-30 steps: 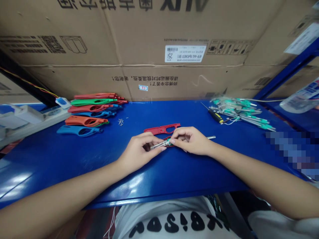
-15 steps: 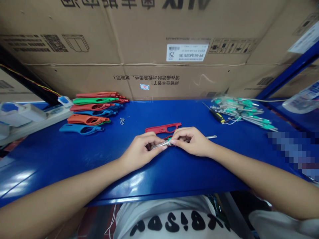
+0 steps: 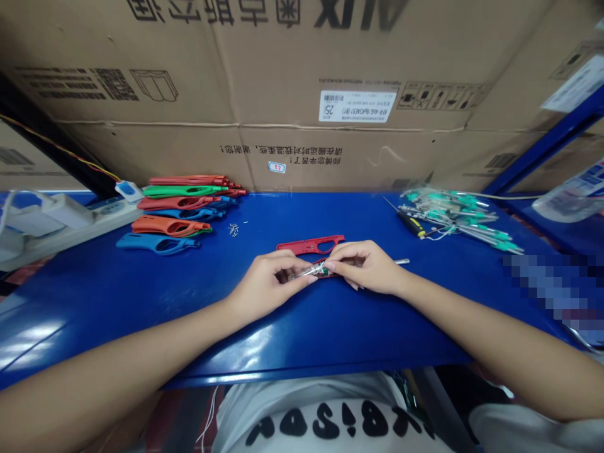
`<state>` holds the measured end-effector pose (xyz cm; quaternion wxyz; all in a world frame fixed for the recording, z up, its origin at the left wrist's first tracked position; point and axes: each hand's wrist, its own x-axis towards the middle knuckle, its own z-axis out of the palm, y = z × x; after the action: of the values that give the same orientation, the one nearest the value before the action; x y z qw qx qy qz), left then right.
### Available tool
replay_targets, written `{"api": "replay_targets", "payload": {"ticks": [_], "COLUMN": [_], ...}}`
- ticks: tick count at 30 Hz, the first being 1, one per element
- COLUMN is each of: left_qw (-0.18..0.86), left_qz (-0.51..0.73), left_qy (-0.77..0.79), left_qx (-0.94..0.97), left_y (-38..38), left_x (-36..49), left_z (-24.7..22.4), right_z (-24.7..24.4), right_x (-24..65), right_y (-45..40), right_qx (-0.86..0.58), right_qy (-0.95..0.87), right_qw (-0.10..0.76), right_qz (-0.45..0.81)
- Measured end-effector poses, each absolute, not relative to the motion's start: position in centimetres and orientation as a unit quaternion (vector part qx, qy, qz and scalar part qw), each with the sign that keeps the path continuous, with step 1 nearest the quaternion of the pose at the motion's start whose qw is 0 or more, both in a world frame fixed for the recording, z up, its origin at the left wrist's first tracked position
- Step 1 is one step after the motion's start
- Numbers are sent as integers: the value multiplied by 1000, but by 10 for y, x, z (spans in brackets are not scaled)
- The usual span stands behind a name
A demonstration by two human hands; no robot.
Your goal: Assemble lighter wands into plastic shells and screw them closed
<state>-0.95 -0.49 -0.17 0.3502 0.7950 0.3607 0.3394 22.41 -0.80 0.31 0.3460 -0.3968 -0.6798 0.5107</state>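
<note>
My left hand point(image 3: 267, 280) is closed, thumb and fingers holding a clear tube-shaped lighter insert point(image 3: 304, 273) with a green end. At that green end, my right hand point(image 3: 365, 267) is closed in a pinch; a thin whitish strand shows by its fingertips. Under both hands lies a red lighter shell half point(image 3: 325, 275), mostly covered by my fingers. A metal rod point(image 3: 402, 261) sticks out to the right from behind my right hand. Just beyond my hands, the other red shell half point(image 3: 311, 244) rests on the blue table point(image 3: 226, 270).
Several coloured lighter shells point(image 3: 172, 224) are stacked at the left, with small screws point(image 3: 233, 229) beside them. A screwdriver point(image 3: 411, 223) and a pile of green-ended inserts point(image 3: 472, 217) lie at the right. A power strip point(image 3: 106, 211) is far left; a cardboard wall point(image 3: 283, 138) stands behind.
My right fingers have shifted slightly on the insert's green end, and more of the red shell half shows beneath them. My left hand keeps its hold. The view has moved a little.
</note>
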Motion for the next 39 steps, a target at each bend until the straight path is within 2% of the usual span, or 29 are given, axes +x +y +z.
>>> {"api": "replay_targets", "payload": {"ticks": [10, 16, 24, 29, 39], "left_qw": [271, 206, 258, 252, 277], "left_qz": [350, 274, 264, 237, 258], "left_qy": [333, 311, 355, 343, 341], "left_qx": [833, 886, 859, 873, 860], "left_y": [-1, 3, 0, -1, 0], "left_x": [-18, -24, -19, -23, -20], "left_z": [1, 6, -2, 4, 4], "right_z": [5, 8, 9, 10, 8], "right_x": [231, 234, 231, 231, 232], "right_y": [-4, -2, -3, -3, -3], "right_qx": [-444, -474, -488, -485, -483], "right_qy": [-662, -653, -652, -655, -659], "right_qw": [316, 298, 292, 292, 292], "right_qz": [515, 510, 501, 500, 497]}}
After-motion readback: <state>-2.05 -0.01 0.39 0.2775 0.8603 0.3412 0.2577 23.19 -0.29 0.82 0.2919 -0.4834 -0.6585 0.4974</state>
